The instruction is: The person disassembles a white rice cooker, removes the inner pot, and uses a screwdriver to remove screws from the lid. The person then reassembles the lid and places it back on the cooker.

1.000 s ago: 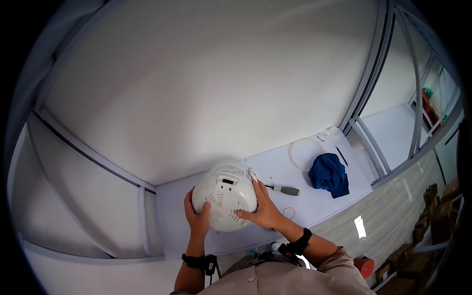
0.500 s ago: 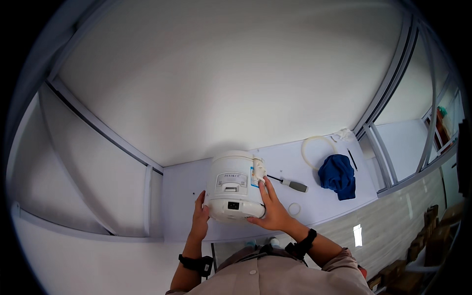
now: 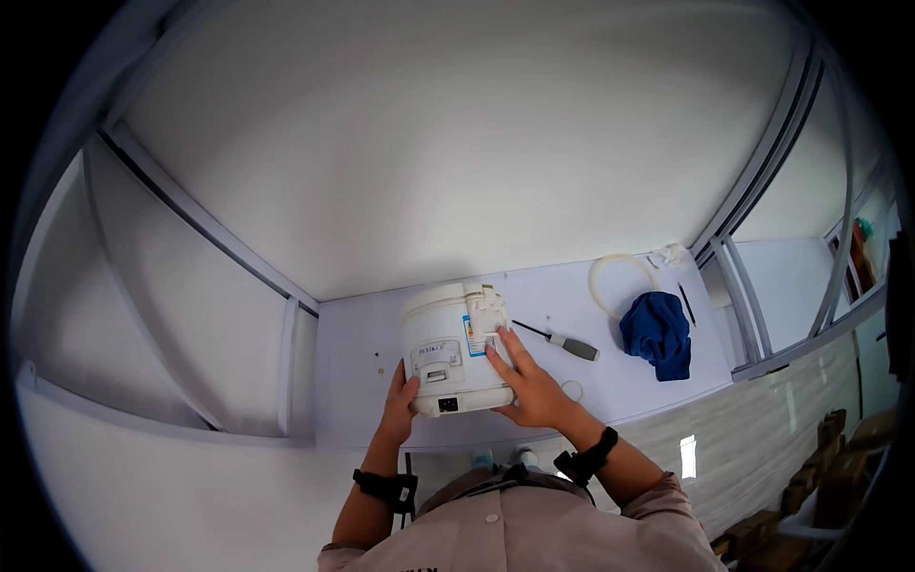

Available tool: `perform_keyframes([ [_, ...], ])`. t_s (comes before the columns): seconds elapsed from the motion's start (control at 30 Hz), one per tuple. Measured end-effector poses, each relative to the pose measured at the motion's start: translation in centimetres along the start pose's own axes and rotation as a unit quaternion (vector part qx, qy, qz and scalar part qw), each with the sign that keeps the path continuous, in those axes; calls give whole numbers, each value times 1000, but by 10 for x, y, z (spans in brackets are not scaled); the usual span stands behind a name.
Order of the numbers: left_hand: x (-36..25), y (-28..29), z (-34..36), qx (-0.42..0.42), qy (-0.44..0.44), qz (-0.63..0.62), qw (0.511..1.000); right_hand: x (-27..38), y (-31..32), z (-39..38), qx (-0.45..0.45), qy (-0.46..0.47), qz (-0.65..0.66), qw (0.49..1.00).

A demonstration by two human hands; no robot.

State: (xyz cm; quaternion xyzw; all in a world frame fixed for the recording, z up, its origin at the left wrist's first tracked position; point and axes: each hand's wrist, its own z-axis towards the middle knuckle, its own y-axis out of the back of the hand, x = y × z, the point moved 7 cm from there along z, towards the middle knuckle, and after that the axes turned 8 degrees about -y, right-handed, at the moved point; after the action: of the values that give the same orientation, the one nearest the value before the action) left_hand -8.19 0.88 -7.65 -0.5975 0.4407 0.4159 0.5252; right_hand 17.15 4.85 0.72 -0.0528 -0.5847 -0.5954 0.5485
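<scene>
A white rice cooker is tilted between my hands over the near part of the table. Its front panel, a dark power socket and a blue-edged label face me. My left hand grips the lower left side, thumb toward the front. On the right, my right hand has its fingers laid along the side by the label and its thumb near the base. Whether the cooker's base touches the tabletop, I cannot tell. A screwdriver with a grey handle lies to the right, its shaft toward the cooker.
A blue cloth lies bunched on the table's right, against a large pale ring. Behind it are a thin black stick and crumpled white tissue. Tiny parts sit left of the cooker. A white wall rises behind.
The rice cooker has been turned and tilted, so its labelled right side shows more. Both hands have moved with it and keep hold. The right fingers now lie across the label's edge.
</scene>
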Motion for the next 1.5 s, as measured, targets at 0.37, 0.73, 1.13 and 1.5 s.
perform_keyframes([
  [0.37, -3, 5, 10, 16, -91, 44, 995, -24, -14, -11, -83, 39, -69, 993],
  [0.73, -5, -5, -1, 52, -118, 80, 988, -36, -14, -34, -100, 31, -24, 994],
  [1.13, -3, -6, -14, 41, -60, 197, 978, -42, -35, -49, -34, 5, 32, 999],
  [1.5, 25, 0, -19, 30, -97, 200, 975, -58, -28, -61, -128, -26, 126, 983],
])
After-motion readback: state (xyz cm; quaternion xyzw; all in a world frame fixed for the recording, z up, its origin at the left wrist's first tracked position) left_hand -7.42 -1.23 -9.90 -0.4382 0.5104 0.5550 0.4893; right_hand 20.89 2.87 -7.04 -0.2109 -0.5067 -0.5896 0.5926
